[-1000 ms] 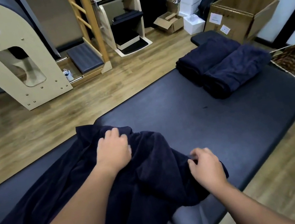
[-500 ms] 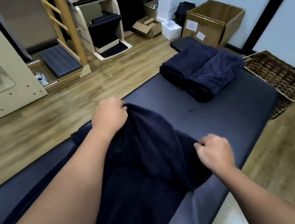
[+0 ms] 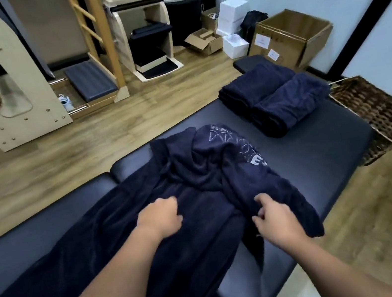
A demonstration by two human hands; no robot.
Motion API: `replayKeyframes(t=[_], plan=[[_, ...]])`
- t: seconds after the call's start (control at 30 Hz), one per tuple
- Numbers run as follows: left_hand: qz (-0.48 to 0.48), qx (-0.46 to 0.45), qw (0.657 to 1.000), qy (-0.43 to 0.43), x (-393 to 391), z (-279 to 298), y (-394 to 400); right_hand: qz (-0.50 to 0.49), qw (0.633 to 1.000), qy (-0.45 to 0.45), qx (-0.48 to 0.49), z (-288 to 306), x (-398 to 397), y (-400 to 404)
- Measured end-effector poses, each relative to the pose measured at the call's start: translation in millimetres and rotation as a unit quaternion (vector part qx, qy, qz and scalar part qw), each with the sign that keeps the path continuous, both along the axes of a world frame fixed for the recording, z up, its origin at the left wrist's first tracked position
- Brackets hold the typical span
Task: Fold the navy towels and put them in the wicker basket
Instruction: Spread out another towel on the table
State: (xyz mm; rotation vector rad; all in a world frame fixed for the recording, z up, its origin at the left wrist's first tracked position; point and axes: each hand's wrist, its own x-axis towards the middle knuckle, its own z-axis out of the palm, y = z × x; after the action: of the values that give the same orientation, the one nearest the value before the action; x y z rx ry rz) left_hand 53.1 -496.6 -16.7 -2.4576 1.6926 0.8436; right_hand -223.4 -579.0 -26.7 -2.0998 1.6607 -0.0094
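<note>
padded table (image 3: 303,155) | loose towel (image 3: 117,243) spread | two folded towels (image 3: 275,97) far end

I saw an evenly lit indoor scene, moderately bright, with soft diffuse light and only faint shadows beneath the forearms. A dull sheen lay along the padded table (image 3: 308,154) edge. Wide-angle distortion bowed the wooden frame (image 3: 3,85) and the wall's dark strip (image 3: 362,14) near the borders. Motion blur softened the floor (image 3: 36,171) at left; the navy towel (image 3: 186,202) lost texture in darkness.
</note>
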Motion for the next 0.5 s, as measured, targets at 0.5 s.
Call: replayKeyframes(t=[0.5], plan=[[0.282,0.125,0.948,-0.083,19.6,-32.7,249.8,0.528,0.849,0.018,-0.013,-43.3,174.5,118.8]])
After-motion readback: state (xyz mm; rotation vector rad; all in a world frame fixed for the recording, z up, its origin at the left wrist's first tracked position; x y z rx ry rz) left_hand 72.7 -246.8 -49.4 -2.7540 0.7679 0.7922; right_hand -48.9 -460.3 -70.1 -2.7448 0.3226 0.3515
